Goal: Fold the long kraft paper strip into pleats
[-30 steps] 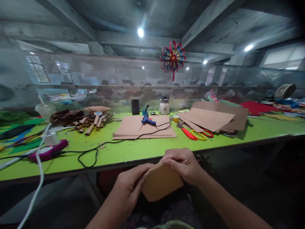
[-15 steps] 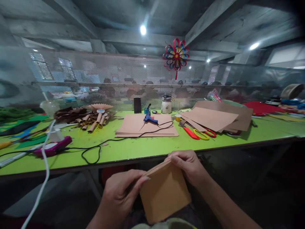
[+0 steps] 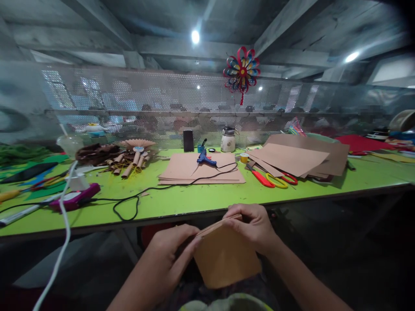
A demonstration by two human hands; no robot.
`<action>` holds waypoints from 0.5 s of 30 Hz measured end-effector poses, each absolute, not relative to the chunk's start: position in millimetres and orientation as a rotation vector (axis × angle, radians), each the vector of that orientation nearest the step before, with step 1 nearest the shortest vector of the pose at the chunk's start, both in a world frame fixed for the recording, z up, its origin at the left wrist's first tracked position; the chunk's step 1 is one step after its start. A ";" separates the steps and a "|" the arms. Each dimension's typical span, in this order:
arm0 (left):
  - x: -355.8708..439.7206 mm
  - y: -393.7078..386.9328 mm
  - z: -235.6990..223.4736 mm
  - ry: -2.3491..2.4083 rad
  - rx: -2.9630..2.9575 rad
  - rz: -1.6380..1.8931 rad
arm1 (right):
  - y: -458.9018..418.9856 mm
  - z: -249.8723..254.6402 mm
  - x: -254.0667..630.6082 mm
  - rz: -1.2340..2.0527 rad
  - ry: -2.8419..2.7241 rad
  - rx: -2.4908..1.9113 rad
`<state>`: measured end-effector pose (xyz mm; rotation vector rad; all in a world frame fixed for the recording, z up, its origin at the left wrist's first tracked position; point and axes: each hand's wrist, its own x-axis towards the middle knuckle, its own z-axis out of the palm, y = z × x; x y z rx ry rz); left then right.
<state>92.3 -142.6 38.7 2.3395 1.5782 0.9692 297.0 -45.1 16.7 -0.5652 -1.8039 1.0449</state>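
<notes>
A folded piece of brown kraft paper (image 3: 228, 257), several layers thick along its top edge, is held over my lap in front of the table. My left hand (image 3: 171, 252) pinches its upper left corner between thumb and fingers. At the upper right, my right hand (image 3: 253, 226) grips the same edge, thumb on the near face and fingers behind. Beyond my hands, a blue glue gun (image 3: 206, 159) lies on a stack of brown paper sheets (image 3: 175, 172) on the green table (image 3: 181, 201).
Red-handled scissors (image 3: 262, 178) and yellow-handled scissors (image 3: 276, 181) lie right of the stack, beside larger brown sheets (image 3: 292, 155). A black cord runs left to a purple power strip (image 3: 76, 198). Rolled paper tubes (image 3: 129, 166) and a white flask (image 3: 228, 140) stand farther back.
The folded paper has tilted, so its near face looks shorter. My right hand's thumb has slid left along the top edge. Both hands still hold the paper.
</notes>
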 end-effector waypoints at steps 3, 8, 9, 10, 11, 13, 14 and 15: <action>97.2 -135.0 51.4 1.557 2.322 0.834 | -47.2 19.8 295.5 0.893 -1.887 -0.544; 103.9 -127.2 49.0 1.542 2.347 0.889 | -48.1 22.6 294.1 0.854 -1.904 -0.515; 104.5 -126.9 46.3 1.523 2.354 0.925 | -47.6 22.4 293.8 0.874 -1.905 -0.516; 104.9 -126.8 43.7 1.504 2.357 0.961 | -47.0 21.9 293.4 0.905 -1.903 -0.521; 105.1 -126.8 41.5 1.488 2.352 0.991 | -46.3 21.4 292.9 0.949 -1.895 -0.533; 104.9 -126.3 39.4 1.468 2.316 1.030 | -44.4 20.5 292.6 1.071 -1.857 -0.571; 104.3 -125.6 39.6 1.459 2.279 1.039 | -43.2 20.4 293.0 1.142 -1.831 -0.587; 103.2 -124.5 40.4 1.450 2.224 1.038 | -41.6 20.5 293.9 1.213 -1.806 -0.593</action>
